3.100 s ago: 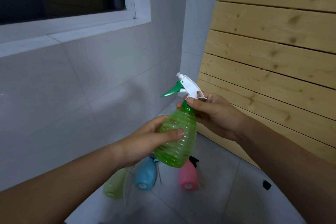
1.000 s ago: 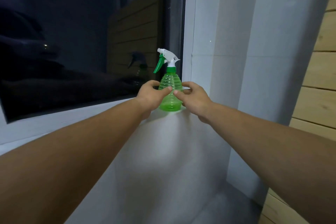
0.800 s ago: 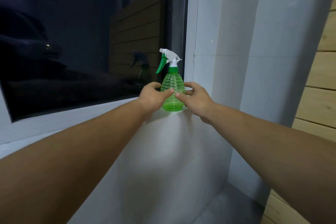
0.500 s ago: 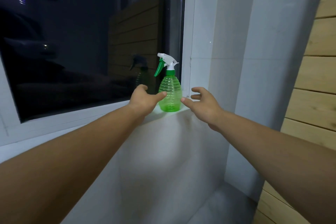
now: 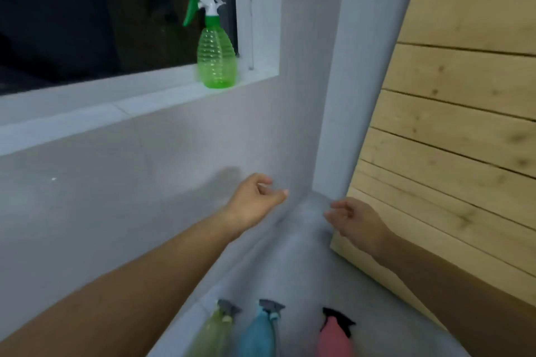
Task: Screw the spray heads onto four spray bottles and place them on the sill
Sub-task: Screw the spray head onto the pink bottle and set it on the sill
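Now that the green bottle (image 5: 216, 61) stands released on the sill (image 5: 162, 94), both hands, left (image 5: 255, 201) and right (image 5: 355, 222), drop empty and loosely curled toward three floor bottles (image 5: 262, 333).

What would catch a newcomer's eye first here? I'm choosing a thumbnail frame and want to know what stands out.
The bright green spray bottle stands upright at the right end of the white sill, vivid against the dark window. Below it, the empty left hand and right hand hang open in mid-air. At the bottom edge, three more bottles sit on the floor: a pale green bottle, a blue bottle and a pink bottle.
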Action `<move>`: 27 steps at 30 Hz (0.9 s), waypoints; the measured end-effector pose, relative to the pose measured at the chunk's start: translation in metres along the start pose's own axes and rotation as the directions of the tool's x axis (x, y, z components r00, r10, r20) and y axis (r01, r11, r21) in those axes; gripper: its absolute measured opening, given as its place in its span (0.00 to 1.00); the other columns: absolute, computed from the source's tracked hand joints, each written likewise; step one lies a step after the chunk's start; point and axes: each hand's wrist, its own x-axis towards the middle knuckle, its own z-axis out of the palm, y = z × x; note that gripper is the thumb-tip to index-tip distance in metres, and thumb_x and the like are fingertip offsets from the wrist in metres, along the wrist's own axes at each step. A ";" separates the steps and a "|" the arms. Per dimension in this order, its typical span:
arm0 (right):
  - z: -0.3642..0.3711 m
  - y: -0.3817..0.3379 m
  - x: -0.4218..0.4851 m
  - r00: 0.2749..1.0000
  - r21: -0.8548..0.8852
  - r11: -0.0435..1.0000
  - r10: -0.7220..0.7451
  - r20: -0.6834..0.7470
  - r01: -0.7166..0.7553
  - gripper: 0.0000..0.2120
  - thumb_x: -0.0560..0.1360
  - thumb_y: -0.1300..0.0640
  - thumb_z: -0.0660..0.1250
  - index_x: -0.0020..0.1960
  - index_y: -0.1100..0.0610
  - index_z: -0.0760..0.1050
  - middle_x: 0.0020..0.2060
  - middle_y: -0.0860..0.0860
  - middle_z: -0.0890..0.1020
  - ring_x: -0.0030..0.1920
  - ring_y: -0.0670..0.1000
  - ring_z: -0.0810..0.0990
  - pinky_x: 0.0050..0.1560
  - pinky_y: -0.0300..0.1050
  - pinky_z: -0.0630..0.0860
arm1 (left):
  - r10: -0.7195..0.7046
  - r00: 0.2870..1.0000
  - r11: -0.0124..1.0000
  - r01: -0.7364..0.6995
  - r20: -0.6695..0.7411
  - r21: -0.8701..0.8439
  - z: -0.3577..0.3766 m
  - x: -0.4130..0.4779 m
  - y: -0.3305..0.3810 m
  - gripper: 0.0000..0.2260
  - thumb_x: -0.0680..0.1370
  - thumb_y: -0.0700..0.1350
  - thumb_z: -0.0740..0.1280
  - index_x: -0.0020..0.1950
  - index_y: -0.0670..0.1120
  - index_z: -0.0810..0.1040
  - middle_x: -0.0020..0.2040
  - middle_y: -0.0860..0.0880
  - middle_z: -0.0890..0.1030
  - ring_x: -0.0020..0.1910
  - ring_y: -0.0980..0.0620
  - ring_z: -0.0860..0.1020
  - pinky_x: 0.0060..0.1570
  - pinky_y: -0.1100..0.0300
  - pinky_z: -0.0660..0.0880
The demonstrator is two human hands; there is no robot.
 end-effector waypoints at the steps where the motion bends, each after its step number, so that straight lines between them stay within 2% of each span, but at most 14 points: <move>1: 0.002 0.029 -0.008 0.997 -0.039 0.996 0.076 0.027 -0.075 0.19 0.75 0.52 0.70 0.61 0.63 0.77 0.47 0.57 0.82 0.46 0.55 0.81 0.52 0.51 0.78 | -0.058 0.996 0.998 0.056 0.065 0.030 0.022 -0.006 -0.021 0.16 0.77 0.44 0.74 0.59 0.44 0.72 0.41 0.47 0.76 0.35 0.52 0.76 0.34 0.64 0.74; 3: 0.009 0.078 -0.020 0.979 -0.097 0.978 0.192 0.062 -0.186 0.22 0.76 0.51 0.69 0.60 0.68 0.77 0.51 0.66 0.82 0.45 0.59 0.82 0.50 0.52 0.78 | -0.179 0.970 0.981 0.163 0.163 0.107 0.056 -0.015 -0.060 0.18 0.76 0.45 0.75 0.61 0.44 0.72 0.41 0.49 0.76 0.34 0.55 0.74 0.28 0.71 0.71; 4: 0.014 0.103 -0.026 0.966 -0.114 0.965 0.246 0.079 -0.237 0.23 0.75 0.51 0.69 0.60 0.69 0.76 0.52 0.68 0.81 0.43 0.56 0.81 0.48 0.50 0.78 | -0.239 0.950 0.965 0.211 0.199 0.153 0.073 -0.019 -0.079 0.20 0.76 0.47 0.76 0.63 0.44 0.72 0.45 0.48 0.78 0.35 0.55 0.75 0.29 0.72 0.72; 5: 0.019 0.127 -0.029 0.949 -0.121 0.950 0.299 0.104 -0.286 0.24 0.75 0.50 0.69 0.61 0.68 0.75 0.53 0.66 0.81 0.42 0.53 0.79 0.46 0.48 0.76 | -0.291 0.930 0.949 0.251 0.224 0.190 0.087 -0.023 -0.098 0.24 0.75 0.49 0.76 0.66 0.43 0.73 0.49 0.47 0.79 0.39 0.54 0.78 0.34 0.71 0.74; 7: 0.031 0.172 -0.033 0.909 -0.113 0.920 0.389 0.151 -0.375 0.24 0.75 0.49 0.69 0.65 0.63 0.74 0.54 0.58 0.81 0.48 0.52 0.79 0.51 0.48 0.78 | -0.381 0.886 0.915 0.318 0.265 0.249 0.114 -0.030 -0.134 0.30 0.74 0.54 0.76 0.71 0.43 0.72 0.55 0.46 0.80 0.48 0.50 0.81 0.45 0.65 0.79; 9: 0.042 0.210 -0.035 0.875 -0.081 0.889 0.457 0.160 -0.450 0.24 0.75 0.48 0.70 0.64 0.62 0.74 0.54 0.55 0.80 0.51 0.54 0.80 0.55 0.51 0.79 | -0.448 0.848 0.883 0.369 0.282 0.292 0.136 -0.040 -0.159 0.31 0.75 0.54 0.74 0.73 0.43 0.69 0.57 0.47 0.78 0.46 0.53 0.79 0.38 0.69 0.76; 10: 0.048 0.226 -0.036 0.860 -0.067 0.873 0.487 0.155 -0.482 0.24 0.74 0.48 0.70 0.63 0.63 0.75 0.52 0.55 0.80 0.49 0.55 0.81 0.54 0.51 0.80 | -0.481 0.828 0.865 0.395 0.287 0.310 0.147 -0.044 -0.170 0.31 0.76 0.54 0.74 0.74 0.43 0.69 0.57 0.47 0.77 0.44 0.55 0.78 0.35 0.70 0.74; 11: 0.054 0.240 -0.036 0.848 -0.045 0.860 0.510 0.147 -0.509 0.25 0.74 0.48 0.71 0.62 0.66 0.75 0.49 0.55 0.80 0.47 0.55 0.80 0.50 0.50 0.79 | -0.510 0.809 0.846 0.412 0.292 0.337 0.158 -0.046 -0.180 0.32 0.76 0.55 0.73 0.75 0.43 0.68 0.59 0.46 0.77 0.44 0.55 0.77 0.36 0.68 0.74; 13: 0.063 0.264 -0.034 0.819 0.008 0.825 0.559 0.127 -0.564 0.26 0.75 0.51 0.70 0.62 0.71 0.73 0.43 0.58 0.76 0.42 0.56 0.76 0.43 0.49 0.74 | -0.565 0.771 0.804 0.433 0.296 0.407 0.179 -0.050 -0.201 0.35 0.76 0.57 0.72 0.77 0.44 0.66 0.66 0.44 0.76 0.54 0.49 0.79 0.49 0.62 0.74; 14: 0.068 0.272 -0.032 0.802 0.043 0.804 0.585 0.121 -0.593 0.25 0.75 0.52 0.70 0.63 0.70 0.72 0.43 0.59 0.76 0.41 0.56 0.76 0.42 0.49 0.74 | -0.582 0.755 0.793 0.444 0.301 0.417 0.186 -0.052 -0.210 0.36 0.76 0.58 0.71 0.78 0.44 0.64 0.71 0.43 0.74 0.63 0.47 0.78 0.55 0.59 0.74; 15: 0.072 0.279 -0.030 0.787 0.086 0.784 0.603 0.129 -0.615 0.25 0.75 0.51 0.70 0.65 0.66 0.71 0.46 0.59 0.78 0.41 0.56 0.77 0.42 0.49 0.74 | -0.600 0.737 0.783 0.461 0.311 0.418 0.194 -0.054 -0.219 0.37 0.76 0.58 0.71 0.79 0.44 0.63 0.75 0.42 0.71 0.69 0.45 0.74 0.61 0.56 0.72; 17: 0.082 0.296 -0.018 0.781 0.128 0.770 0.610 0.136 -0.625 0.27 0.75 0.49 0.70 0.69 0.59 0.68 0.54 0.61 0.78 0.44 0.55 0.78 0.45 0.48 0.77 | -0.633 0.700 0.765 0.502 0.330 0.403 0.211 -0.053 -0.237 0.39 0.76 0.58 0.71 0.80 0.42 0.60 0.78 0.42 0.67 0.74 0.43 0.70 0.66 0.53 0.70; 22: 0.102 0.323 0.016 0.809 0.102 0.803 0.582 0.086 -0.588 0.32 0.73 0.44 0.71 0.71 0.56 0.69 0.67 0.59 0.74 0.61 0.59 0.77 0.62 0.56 0.76 | -0.705 0.640 0.709 0.621 0.305 0.336 0.239 -0.042 -0.258 0.45 0.74 0.62 0.73 0.80 0.39 0.58 0.78 0.40 0.67 0.72 0.41 0.72 0.66 0.51 0.74; 27: 0.113 0.333 0.040 0.832 0.037 0.831 0.552 0.057 -0.554 0.28 0.70 0.46 0.75 0.65 0.60 0.75 0.65 0.59 0.77 0.62 0.58 0.78 0.64 0.53 0.75 | -0.723 0.633 0.691 0.647 0.279 0.322 0.248 -0.037 -0.276 0.43 0.72 0.62 0.73 0.78 0.39 0.65 0.73 0.41 0.73 0.65 0.42 0.77 0.62 0.50 0.78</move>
